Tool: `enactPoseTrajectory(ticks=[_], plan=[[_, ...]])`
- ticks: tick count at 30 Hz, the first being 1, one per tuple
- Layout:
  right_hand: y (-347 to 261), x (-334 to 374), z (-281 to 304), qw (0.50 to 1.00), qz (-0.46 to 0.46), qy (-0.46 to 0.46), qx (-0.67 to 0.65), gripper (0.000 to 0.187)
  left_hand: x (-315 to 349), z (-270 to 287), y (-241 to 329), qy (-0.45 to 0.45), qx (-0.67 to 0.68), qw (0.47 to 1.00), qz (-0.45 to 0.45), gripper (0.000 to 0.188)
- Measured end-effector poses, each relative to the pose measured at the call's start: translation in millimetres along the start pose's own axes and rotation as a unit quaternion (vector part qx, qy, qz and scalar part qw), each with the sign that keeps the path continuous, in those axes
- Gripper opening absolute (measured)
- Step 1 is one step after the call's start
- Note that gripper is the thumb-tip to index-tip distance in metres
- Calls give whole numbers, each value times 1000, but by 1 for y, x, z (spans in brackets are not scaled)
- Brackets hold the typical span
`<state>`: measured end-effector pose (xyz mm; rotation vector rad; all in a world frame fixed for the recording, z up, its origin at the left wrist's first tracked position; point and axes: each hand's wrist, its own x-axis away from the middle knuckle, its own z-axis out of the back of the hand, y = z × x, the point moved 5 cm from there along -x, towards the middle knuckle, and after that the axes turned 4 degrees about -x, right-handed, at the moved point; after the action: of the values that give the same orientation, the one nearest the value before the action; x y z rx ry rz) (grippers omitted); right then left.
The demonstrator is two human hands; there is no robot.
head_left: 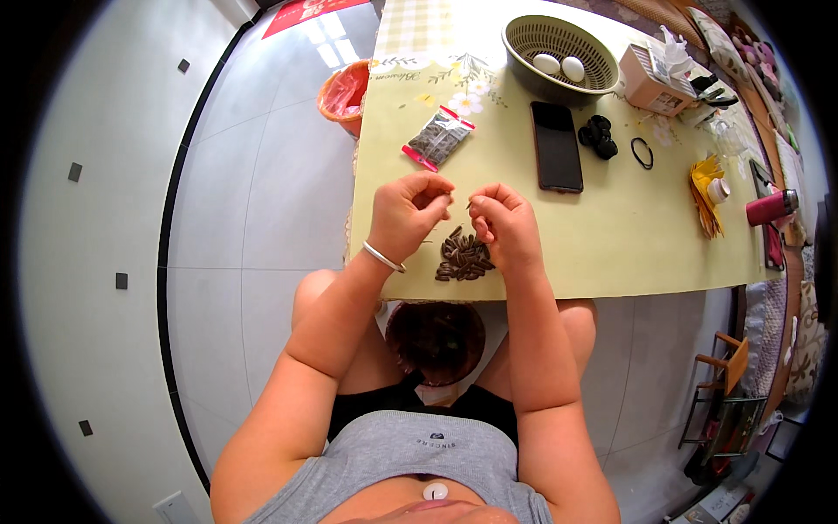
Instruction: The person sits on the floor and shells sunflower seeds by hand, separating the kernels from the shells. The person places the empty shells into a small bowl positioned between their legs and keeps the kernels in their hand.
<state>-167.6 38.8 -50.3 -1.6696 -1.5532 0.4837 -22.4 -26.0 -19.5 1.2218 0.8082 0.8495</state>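
A small pile of dark striped sunflower seeds (463,256) lies near the front edge of the table, just below my hands. Above it, my left hand (414,206) is closed in a pinch, and what sits between its fingertips is too small to make out. Facing it a short gap away, my right hand (508,224) pinches a small dark sliver that looks like a sunflower seed (469,206). Beyond my left hand lies a clear packet (439,138) with pink-red ends and dark contents.
On the table (628,244) are a black phone (557,147), a small black object (598,137), a hair tie (642,154), a green basket (515,65) with two eggs, and a tissue box (650,83). Between my knees stands a dark bin (476,336); an orange bin (326,103) is left of the table.
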Motion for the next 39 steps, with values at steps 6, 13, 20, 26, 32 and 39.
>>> enactPoseTrajectory(ticks=[6, 13, 20, 26, 32, 39], plan=[[-10, -1, 2, 991, -15, -10, -132, 12, -4, 14, 9, 41, -259, 957, -127, 9], [-1, -4, 6, 998, -19, 13, -59, 17, -1, 5, 16, 74, -274, 944, -171, 10], [-12, 1, 7, 998, 39, 50, 22, 17, -6, 0, 14, 77, -264, 936, -218, 6], [-25, 0, 23, 996, 62, 63, -28, 17, -12, -14, 5, 42, -279, 938, -203, 5], [-21, 0, 22, 998, 29, 53, -13, 16, -14, -14, 5, 50, -259, 944, -200, 9], [-3, 1, 3, 994, -71, 5, -83, 24, -4, -11, 22, 4, -106, 985, -133, 16]])
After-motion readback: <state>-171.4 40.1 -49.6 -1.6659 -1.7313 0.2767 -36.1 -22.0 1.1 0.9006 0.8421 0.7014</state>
